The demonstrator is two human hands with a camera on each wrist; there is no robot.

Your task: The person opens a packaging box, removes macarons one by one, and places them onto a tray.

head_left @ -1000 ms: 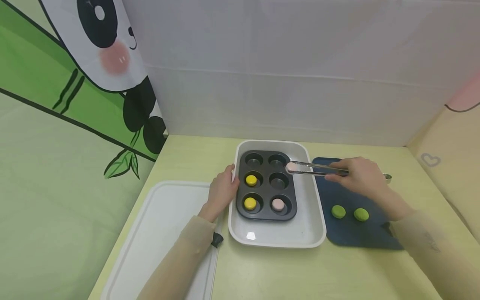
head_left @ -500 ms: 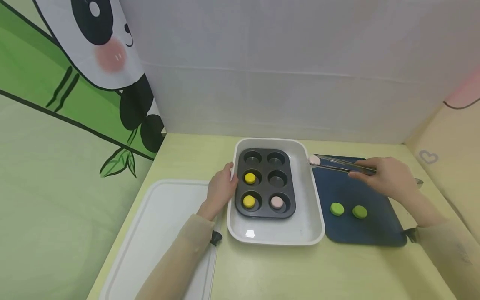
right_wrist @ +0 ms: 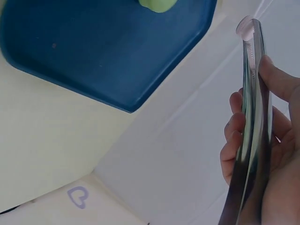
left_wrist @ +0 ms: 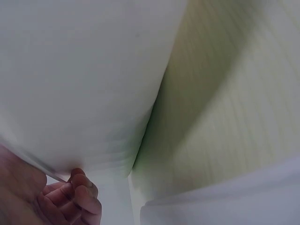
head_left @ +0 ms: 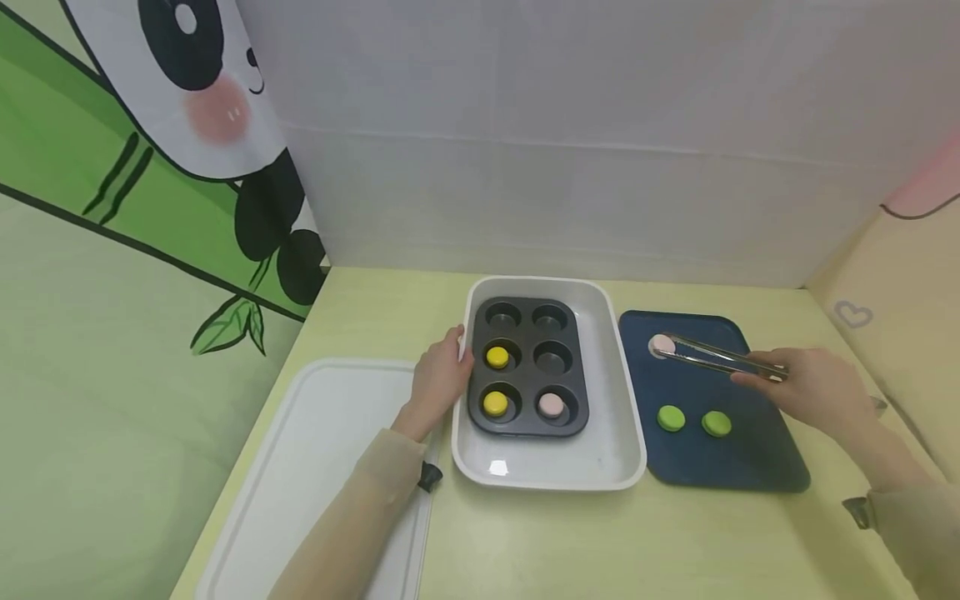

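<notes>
My right hand [head_left: 813, 389] grips metal tongs [head_left: 720, 358] that pinch a pink macaron [head_left: 662, 344] over the back of the dark blue tray [head_left: 750, 462]. Two green macarons [head_left: 671, 417] [head_left: 716, 423] lie on that tray. In the right wrist view the tongs [right_wrist: 253, 117] stand closed with the pink macaron [right_wrist: 244, 26] at their tip. My left hand [head_left: 438, 379] rests with curled fingers on the left rim of the white dish [head_left: 615, 467]. Inside it sits a black muffin pan [head_left: 573, 367] with two yellow macarons [head_left: 497, 357] [head_left: 495, 403] and one pink macaron [head_left: 551, 404].
A white cutting board [head_left: 315, 467] lies at the left on the pale green table [head_left: 600, 542]. White wall panels close the back, a panda and bamboo screen the left. In the left wrist view only curled fingers [left_wrist: 70, 197] and the white dish wall [left_wrist: 79, 79] show.
My right hand has carried the tongs with the pink macaron rightwards, from above the muffin pan to over the blue tray. The left hand has stayed on the dish rim.
</notes>
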